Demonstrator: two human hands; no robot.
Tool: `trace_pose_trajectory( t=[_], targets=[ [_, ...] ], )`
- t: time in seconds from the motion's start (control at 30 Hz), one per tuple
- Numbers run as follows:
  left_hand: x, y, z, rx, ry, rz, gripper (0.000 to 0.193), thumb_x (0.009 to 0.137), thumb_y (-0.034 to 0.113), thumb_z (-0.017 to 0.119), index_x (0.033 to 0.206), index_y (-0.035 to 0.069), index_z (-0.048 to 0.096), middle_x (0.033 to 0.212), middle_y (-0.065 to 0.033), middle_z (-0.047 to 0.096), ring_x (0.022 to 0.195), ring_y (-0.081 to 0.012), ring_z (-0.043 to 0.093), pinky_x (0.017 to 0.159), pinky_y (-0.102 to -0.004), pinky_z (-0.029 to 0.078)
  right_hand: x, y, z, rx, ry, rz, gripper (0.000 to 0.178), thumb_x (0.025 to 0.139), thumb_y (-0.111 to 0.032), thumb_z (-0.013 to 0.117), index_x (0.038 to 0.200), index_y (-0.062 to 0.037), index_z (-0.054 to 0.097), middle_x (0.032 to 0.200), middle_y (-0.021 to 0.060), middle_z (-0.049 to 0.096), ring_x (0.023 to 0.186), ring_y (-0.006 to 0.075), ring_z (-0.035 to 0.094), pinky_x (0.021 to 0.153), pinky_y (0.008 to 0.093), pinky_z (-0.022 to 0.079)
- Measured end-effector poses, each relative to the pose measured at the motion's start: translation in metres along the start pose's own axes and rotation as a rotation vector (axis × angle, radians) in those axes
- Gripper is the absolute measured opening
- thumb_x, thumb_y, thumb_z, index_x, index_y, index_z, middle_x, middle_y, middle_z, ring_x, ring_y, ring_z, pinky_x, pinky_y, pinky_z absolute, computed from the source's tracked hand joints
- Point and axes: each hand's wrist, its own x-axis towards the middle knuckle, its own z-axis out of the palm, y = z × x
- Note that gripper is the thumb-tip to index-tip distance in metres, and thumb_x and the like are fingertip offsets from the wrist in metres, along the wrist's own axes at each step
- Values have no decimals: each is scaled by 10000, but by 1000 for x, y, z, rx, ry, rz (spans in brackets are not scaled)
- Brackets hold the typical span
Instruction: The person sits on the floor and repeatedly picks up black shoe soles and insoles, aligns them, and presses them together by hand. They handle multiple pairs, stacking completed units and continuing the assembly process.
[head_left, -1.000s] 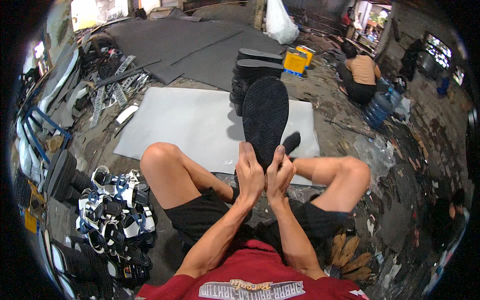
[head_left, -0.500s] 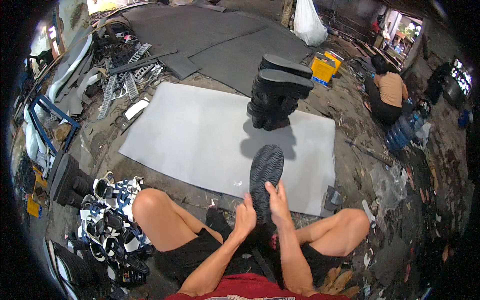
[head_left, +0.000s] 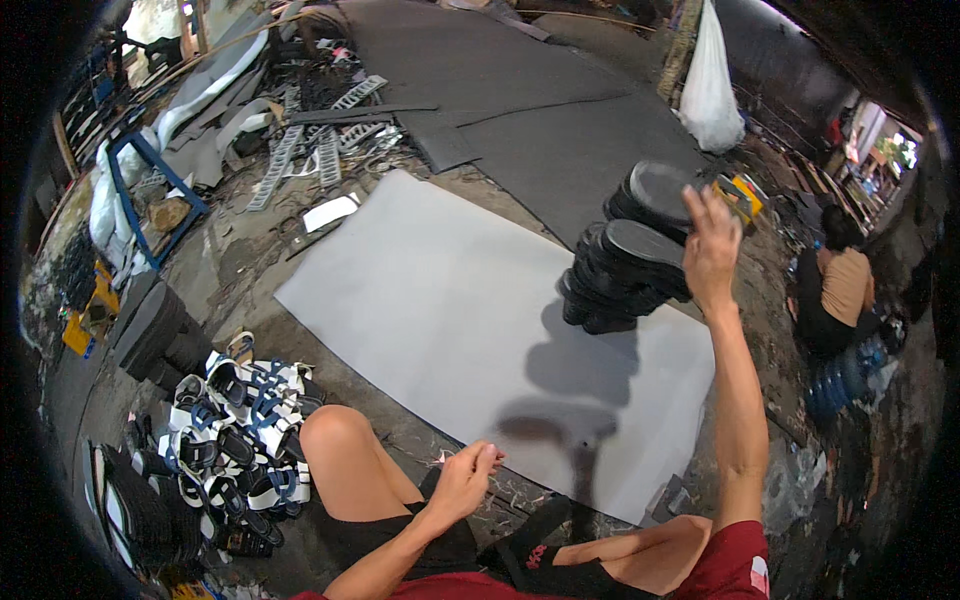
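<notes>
Your right grip [head_left: 712, 240] is wide, its fingers spread and slightly blurred, at the right side of the black stack [head_left: 625, 265] of footwear; whether it touches the stack, you cannot tell from here. Your left grip [head_left: 465, 482] is loosely curled over the near edge of the white sheet [head_left: 450, 300], beside your left knee [head_left: 340, 435]; its inside is hidden, so whether it is closed on anything cannot be told.

The stack stands on the right part of the sheet, with two flat tops showing, one farther from you. Shadows fall across the sheet on your side of it.

Left of your knee lies a heap of sandals [head_left: 240, 430], with black soles [head_left: 155, 335] piled just beyond. Past the sheet, a dark mat [head_left: 540, 90] covers the floor, with grey strips [head_left: 280, 165] to its left. Behind the stack sit a yellow box [head_left: 742, 197] and a white bag [head_left: 712, 90]. Far right, a person [head_left: 846, 285] crouches near a blue jug [head_left: 835, 388].
</notes>
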Motion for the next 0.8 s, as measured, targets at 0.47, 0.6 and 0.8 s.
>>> trace_pose_trajectory(
  t=[0.47, 0.6, 0.8],
  targets=[
    [-130, 22, -156, 507, 1321, 24, 339, 1020, 162, 680, 1305, -21, 666, 1288, -200, 699, 1245, -314, 645, 1085, -436, 480, -17, -127, 44, 617, -44, -184, 367, 969, 37, 666, 1334, 6, 660, 1355, 227, 651, 1283, 413, 627, 1087, 497, 504],
    [-184, -41, -134, 32, 1065, -274, 611, 1113, 392, 593, 1576, 3, 504, 1557, -190, 583, 1469, -291, 524, 1225, -420, 382, -103, -218, 80, 948, -448, -509, 239, 974, 97, 626, 1206, 47, 650, 1194, 231, 651, 1102, 414, 663, 1002, 481, 540],
    [-217, -22, -149, -556, 589, 94, 896, 1096, 567, 597, 1747, 71, 234, 1754, -101, 358, 1599, -236, 335, 1308, -404, 255, -254, -278, 88, 1163, -1142, -1212, 230, 895, -48, 745, 1121, -16, 714, 1088, 206, 718, 984, 424, 724, 872, 481, 598]
  ],
)
